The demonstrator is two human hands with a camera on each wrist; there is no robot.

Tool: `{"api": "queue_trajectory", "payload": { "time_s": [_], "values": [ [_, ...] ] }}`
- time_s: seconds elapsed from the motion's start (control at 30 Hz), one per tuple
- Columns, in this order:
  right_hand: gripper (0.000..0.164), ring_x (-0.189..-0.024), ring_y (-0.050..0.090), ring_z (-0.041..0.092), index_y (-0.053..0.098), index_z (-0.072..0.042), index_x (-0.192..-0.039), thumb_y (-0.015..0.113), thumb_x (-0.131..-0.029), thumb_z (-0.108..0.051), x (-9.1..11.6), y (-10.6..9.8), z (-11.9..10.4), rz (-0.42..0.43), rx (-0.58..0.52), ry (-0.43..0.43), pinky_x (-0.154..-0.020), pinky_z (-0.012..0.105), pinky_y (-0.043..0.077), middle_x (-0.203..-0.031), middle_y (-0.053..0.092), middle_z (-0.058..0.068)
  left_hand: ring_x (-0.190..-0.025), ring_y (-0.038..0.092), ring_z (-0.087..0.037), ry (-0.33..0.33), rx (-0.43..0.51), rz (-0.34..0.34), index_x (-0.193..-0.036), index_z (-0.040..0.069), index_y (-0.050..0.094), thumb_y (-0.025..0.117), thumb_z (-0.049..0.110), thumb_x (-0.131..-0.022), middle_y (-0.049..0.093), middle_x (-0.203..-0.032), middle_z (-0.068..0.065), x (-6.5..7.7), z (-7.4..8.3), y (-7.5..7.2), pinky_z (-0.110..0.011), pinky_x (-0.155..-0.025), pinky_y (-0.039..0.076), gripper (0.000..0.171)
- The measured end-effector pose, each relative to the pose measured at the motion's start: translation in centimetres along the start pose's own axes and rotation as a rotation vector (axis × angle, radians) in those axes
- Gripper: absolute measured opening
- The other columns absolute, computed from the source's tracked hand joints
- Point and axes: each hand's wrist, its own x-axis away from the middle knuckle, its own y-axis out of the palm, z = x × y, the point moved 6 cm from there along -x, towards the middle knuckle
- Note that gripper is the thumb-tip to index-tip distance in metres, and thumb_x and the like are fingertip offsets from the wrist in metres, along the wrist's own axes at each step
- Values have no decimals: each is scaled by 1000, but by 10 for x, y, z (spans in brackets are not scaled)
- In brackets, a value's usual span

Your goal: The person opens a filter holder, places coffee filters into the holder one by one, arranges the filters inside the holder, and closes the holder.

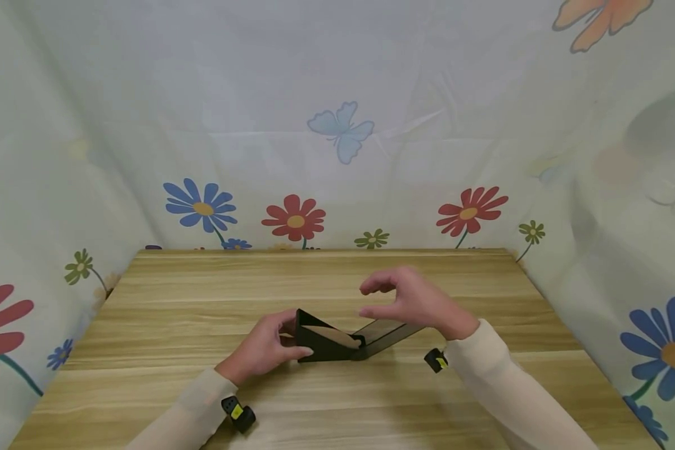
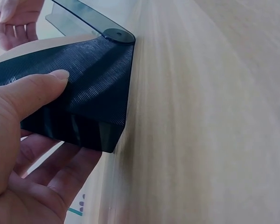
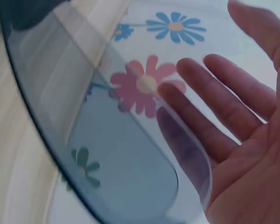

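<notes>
A small black box with a ribbed side stands tilted on the wooden table. Its see-through smoky lid is swung open to the right on a round hinge. Something tan shows along the box's opening. My left hand grips the box at its left end, thumb on the near side and fingers round the back and underneath. Over the lid hovers my right hand, fingers spread and thumb apart, holding nothing. In the right wrist view part of that hand shows through the lid.
A pale cloth backdrop printed with flowers and butterflies hangs behind and beside the table. Each wrist carries a small black camera, the left one near the sleeve's cuff and the right one below the cuff.
</notes>
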Motion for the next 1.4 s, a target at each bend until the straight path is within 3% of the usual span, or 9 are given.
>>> {"api": "queue_trajectory", "payload": {
  "time_s": [0.13,0.43,0.57,0.7,0.9,1.1,1.4],
  "values": [
    [46,-111,67,18,75,-16,-118,86,-82,-43,9,-7,7,11,37,2,-100,49,54,-118,74,-4,-99,69,-11,1,-2,-1,-118,30,66,86,29,-85,72,-106,9,0,1,1,-26,-83,55,38],
    [56,-115,67,20,70,-18,-127,86,-81,-45,37,-8,42,-15,-39,48,-101,52,52,-126,71,-3,-97,69,-11,-4,-2,-10,-117,29,67,86,29,-84,72,-103,8,0,1,1,-27,-83,55,38],
    [56,-117,67,28,68,-19,-129,88,-80,-38,46,-5,61,-24,-151,56,-100,50,53,-127,71,-1,-97,68,-11,-5,-4,-8,-117,29,67,86,29,-85,72,-103,8,0,2,1,-27,-82,55,38],
    [52,-114,67,35,66,-14,-129,88,-82,-25,54,-1,81,-26,-312,55,-98,39,56,-125,70,12,-96,68,-10,-4,-12,-6,-116,28,67,86,29,-84,72,-103,8,0,2,1,-26,-81,54,37],
    [42,-105,73,21,67,-4,-123,84,-85,-12,61,6,103,1,-488,89,-89,28,58,-118,72,19,-95,68,-9,11,-28,-1,-116,27,67,86,30,-84,72,-102,8,-1,2,0,-26,-80,55,37],
    [39,-102,73,18,70,-7,-121,84,-85,-13,61,9,106,58,-517,102,-85,29,59,-117,74,15,-96,68,-9,15,-32,-1,-117,25,68,86,29,-85,72,-104,6,-1,2,0,-26,-81,55,37],
    [40,-101,73,17,71,-8,-119,86,-83,-14,51,14,90,141,-519,75,-86,27,59,-115,74,14,-97,69,-9,6,-45,5,-117,27,67,86,27,-85,73,-106,7,-1,2,0,-25,-83,56,37]
  ]
}}
